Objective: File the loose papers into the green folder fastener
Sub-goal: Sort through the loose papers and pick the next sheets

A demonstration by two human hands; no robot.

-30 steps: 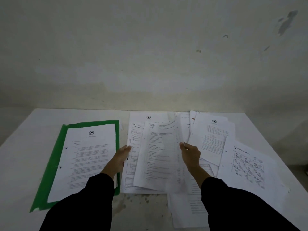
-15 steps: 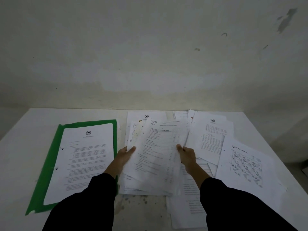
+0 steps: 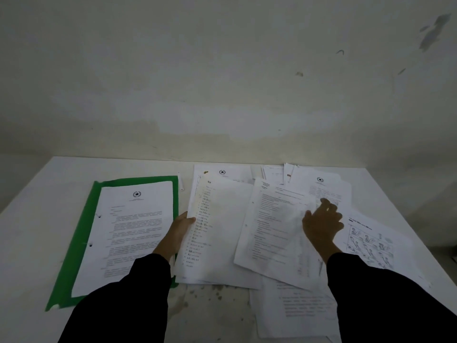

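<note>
The green folder (image 3: 74, 246) lies open at the left of the white table, with a punched printed sheet (image 3: 133, 231) on it. Right of it, my left hand (image 3: 179, 231) grips the left edge of a stack of papers (image 3: 220, 231), thumb on top. My right hand (image 3: 322, 222) rests with spread fingers on another printed sheet (image 3: 274, 233) that lies slanted over the loose pile. More loose papers (image 3: 321, 189) fan out behind and to the right, and one shows drawings (image 3: 371, 241).
The white table (image 3: 32, 231) meets a pale wall at the back, and its right edge runs diagonally at the far right. A small white strip (image 3: 181, 181) lies beside the folder's top right corner. Dark stains mark the table near the front (image 3: 210, 293).
The sheet that both hands held in the middle has been moved right by my right hand and laid on the pile. That uncovered the stack my left hand holds.
</note>
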